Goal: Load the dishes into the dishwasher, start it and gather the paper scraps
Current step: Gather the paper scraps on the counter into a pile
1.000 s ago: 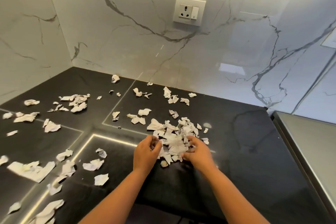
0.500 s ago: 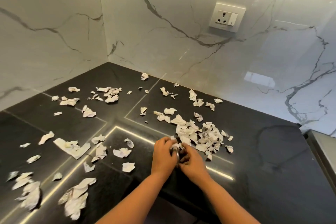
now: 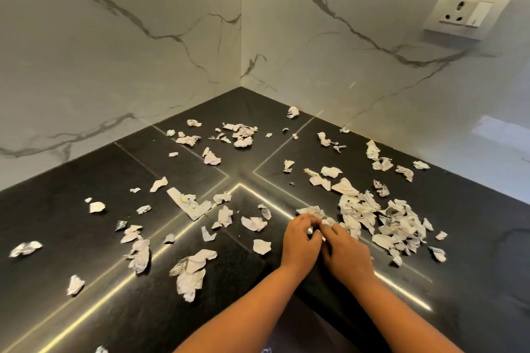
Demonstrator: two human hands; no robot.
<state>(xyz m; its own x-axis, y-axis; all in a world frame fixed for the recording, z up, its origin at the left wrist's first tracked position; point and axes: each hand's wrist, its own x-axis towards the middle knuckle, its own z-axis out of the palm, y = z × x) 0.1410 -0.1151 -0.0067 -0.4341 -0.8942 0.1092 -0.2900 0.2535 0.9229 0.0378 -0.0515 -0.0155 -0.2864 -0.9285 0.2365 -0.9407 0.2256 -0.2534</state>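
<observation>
Both hands meet low in the middle, left hand (image 3: 300, 241) and right hand (image 3: 345, 251) touching, fingers curled round a small paper wad (image 3: 312, 211) pinched between them. Just right of them lies a loose pile (image 3: 387, 221) of torn paper (the densest heap in view). More scraps (image 3: 189, 275) lie scattered over the black counter (image 3: 86, 175) toward the corner of the marble walls (image 3: 114, 51), with a socket (image 3: 467, 14) at upper right.

Nothing readable here tbh. The paper scraps (image 3: 355, 210) down below the wall socket (image 3: 467, 14) have faint print on them, but it's way too small to make out.
</observation>
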